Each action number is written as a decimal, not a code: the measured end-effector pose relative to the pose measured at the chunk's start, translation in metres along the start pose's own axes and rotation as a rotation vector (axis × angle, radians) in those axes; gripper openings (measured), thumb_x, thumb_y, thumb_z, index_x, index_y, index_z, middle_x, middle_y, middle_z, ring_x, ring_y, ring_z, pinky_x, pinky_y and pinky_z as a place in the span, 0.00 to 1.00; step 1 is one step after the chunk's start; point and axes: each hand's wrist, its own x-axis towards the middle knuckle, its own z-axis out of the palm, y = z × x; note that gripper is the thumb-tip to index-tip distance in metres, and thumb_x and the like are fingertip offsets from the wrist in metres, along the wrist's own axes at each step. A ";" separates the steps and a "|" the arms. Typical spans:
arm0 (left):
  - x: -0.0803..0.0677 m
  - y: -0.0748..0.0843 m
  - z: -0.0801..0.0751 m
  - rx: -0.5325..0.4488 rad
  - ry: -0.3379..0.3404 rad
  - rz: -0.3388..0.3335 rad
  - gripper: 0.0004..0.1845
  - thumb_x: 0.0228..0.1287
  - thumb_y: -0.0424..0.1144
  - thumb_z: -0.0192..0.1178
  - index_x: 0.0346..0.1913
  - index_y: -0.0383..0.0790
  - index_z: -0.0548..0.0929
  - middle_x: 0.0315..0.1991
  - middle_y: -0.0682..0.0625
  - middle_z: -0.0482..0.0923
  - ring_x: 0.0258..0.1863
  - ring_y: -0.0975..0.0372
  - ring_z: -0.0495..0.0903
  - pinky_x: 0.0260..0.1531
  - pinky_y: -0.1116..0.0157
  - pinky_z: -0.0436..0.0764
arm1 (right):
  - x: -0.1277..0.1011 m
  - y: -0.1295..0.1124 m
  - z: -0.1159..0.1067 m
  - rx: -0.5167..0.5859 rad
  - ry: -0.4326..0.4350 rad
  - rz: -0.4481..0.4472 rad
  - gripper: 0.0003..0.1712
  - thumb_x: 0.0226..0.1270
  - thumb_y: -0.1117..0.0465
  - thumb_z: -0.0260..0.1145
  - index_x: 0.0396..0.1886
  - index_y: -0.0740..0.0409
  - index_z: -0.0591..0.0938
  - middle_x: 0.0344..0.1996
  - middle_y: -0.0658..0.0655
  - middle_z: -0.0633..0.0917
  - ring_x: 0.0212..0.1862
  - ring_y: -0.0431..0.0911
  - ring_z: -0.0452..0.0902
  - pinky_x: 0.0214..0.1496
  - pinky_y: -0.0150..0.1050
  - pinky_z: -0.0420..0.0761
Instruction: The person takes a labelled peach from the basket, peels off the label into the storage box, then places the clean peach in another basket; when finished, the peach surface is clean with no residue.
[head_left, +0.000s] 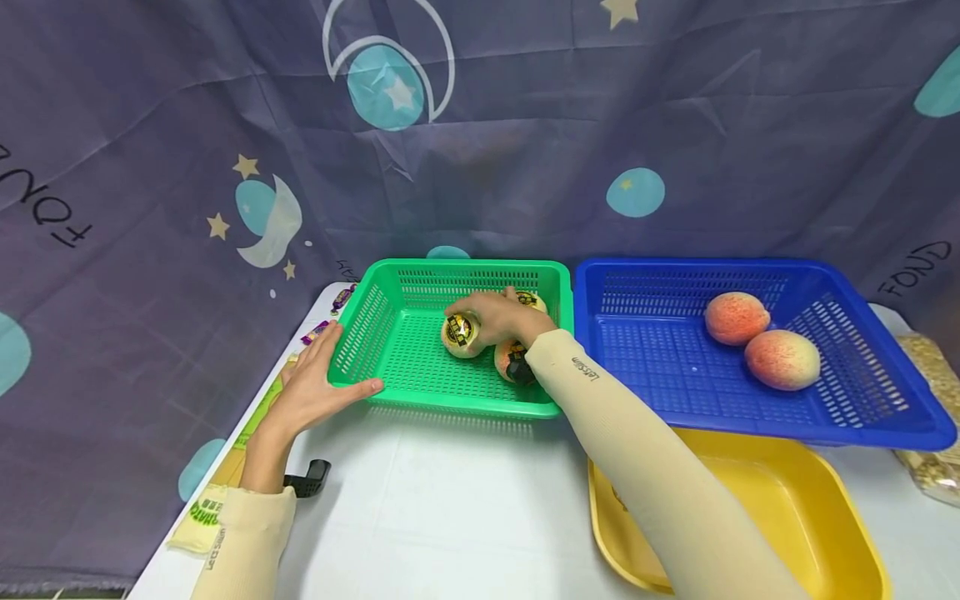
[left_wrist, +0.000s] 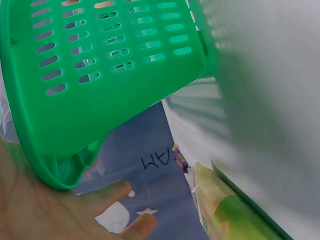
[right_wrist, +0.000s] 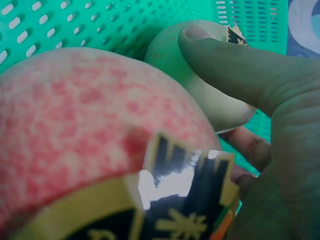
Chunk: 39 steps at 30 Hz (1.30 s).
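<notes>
In the head view a green basket holds several round fruits with black-and-gold stickers. My right hand reaches into it and grips a pale stickered fruit; in the right wrist view the thumb lies along this pale fruit. Close beside that hand is a red-speckled peach, with another stickered fruit partly hidden behind the hand. At the basket's left front corner my left hand rests against the rim, fingers extended; the left wrist view shows its palm by the green rim.
To the right stands a blue basket with two peaches. A yellow tub sits in front of it, partly behind the right forearm. Wrapped candies and a green-yellow packet lie at the left edge. A bag of grains is far right.
</notes>
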 end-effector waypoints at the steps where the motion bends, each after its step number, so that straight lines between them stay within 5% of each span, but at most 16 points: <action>1: 0.000 0.001 0.001 -0.003 -0.002 0.001 0.65 0.53 0.71 0.68 0.84 0.49 0.42 0.85 0.46 0.39 0.82 0.38 0.43 0.67 0.24 0.38 | -0.001 0.000 0.000 -0.008 -0.003 0.002 0.45 0.59 0.56 0.80 0.75 0.38 0.70 0.74 0.50 0.72 0.77 0.54 0.63 0.77 0.66 0.45; 9: 0.000 0.006 0.007 -0.026 -0.022 0.003 0.65 0.54 0.71 0.68 0.84 0.49 0.41 0.85 0.46 0.39 0.81 0.38 0.44 0.67 0.26 0.39 | -0.011 0.004 0.001 0.024 -0.017 -0.004 0.47 0.56 0.56 0.81 0.75 0.40 0.71 0.73 0.49 0.73 0.77 0.52 0.64 0.79 0.68 0.37; 15: -0.001 0.011 0.009 -0.033 -0.036 0.009 0.65 0.54 0.71 0.67 0.84 0.50 0.41 0.85 0.46 0.38 0.81 0.38 0.43 0.67 0.25 0.38 | -0.021 0.006 -0.004 0.045 0.012 -0.040 0.45 0.57 0.56 0.81 0.74 0.40 0.72 0.64 0.50 0.80 0.68 0.51 0.72 0.78 0.62 0.53; 22: -0.003 0.012 0.008 -0.043 -0.039 0.007 0.65 0.54 0.70 0.68 0.84 0.51 0.40 0.85 0.46 0.38 0.81 0.35 0.43 0.67 0.26 0.40 | -0.038 -0.005 -0.024 0.147 0.032 -0.126 0.44 0.58 0.58 0.79 0.74 0.41 0.72 0.60 0.51 0.79 0.56 0.49 0.75 0.59 0.49 0.76; 39: -0.008 0.008 -0.004 -0.032 -0.045 -0.005 0.65 0.56 0.69 0.67 0.84 0.49 0.38 0.85 0.45 0.34 0.81 0.36 0.40 0.65 0.22 0.38 | -0.113 -0.018 -0.046 0.309 -0.011 -0.235 0.41 0.58 0.54 0.75 0.73 0.41 0.73 0.53 0.49 0.82 0.48 0.49 0.78 0.53 0.45 0.82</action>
